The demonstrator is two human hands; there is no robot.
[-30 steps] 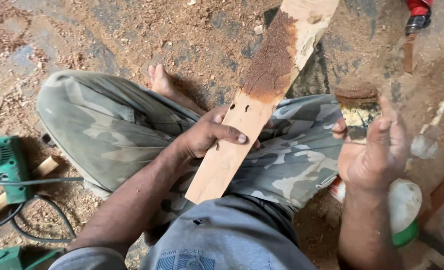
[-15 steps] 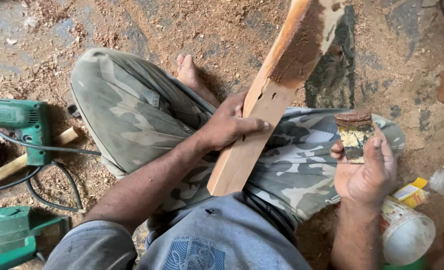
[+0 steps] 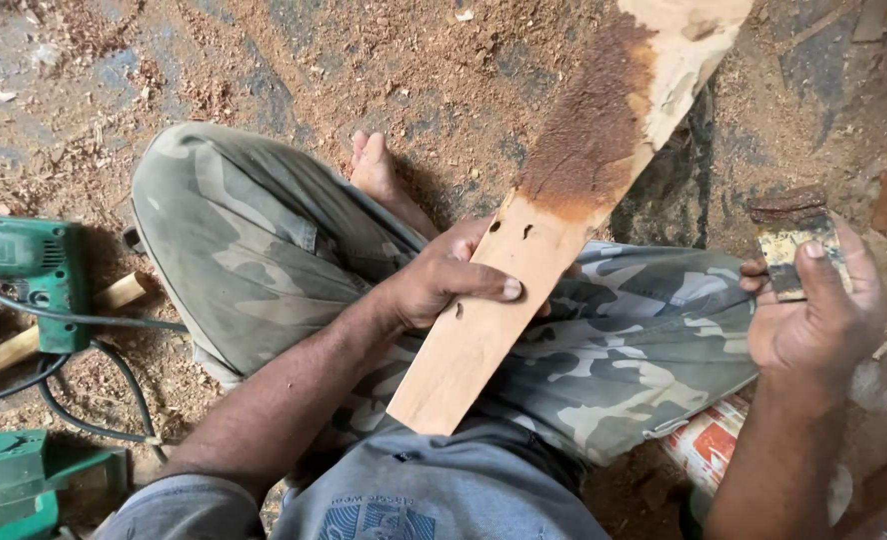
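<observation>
- Nearest to us, at six o'clock, the near end of the wooden plank (image 3: pixel 484 330) rests on our lap, propped on camouflage trousers (image 3: pixel 264 250); the crossed legs appear to serve as a cradle that keeps the board steady.
- Our left hand (image 3: pixel 444 280) wraps the plank from its nine o'clock edge, thumb laid flat across the top face and fingers curled underneath: a closed, firm grip, seemingly to stop the board twisting.
- At three o'clock our right hand (image 3: pixel 814 315) is raised clear of the plank, fingers half-curled around a small flat scraper blade (image 3: pixel 794 245); the thumb presses on its face, and a ridge of brown paste sits on its far edge, held level, probably so it stays put.
- Below that hand, at five o'clock, a tin with a red and white label (image 3: pixel 714 445) lies just beside our knee, within easy reach.
- At nine o'clock a green power tool (image 3: pixel 24 270) with its black cord (image 3: pixel 84 400) lies on the floor, well apart from the hands.
- Toward one o'clock the plank angles up and away, its middle coated with a rough brown filler patch (image 3: pixel 589 130), the far end bare and pale.
- Farthest off, the sawdust-strewn floor (image 3: pixel 314 60) spreads across twelve o'clock.
</observation>
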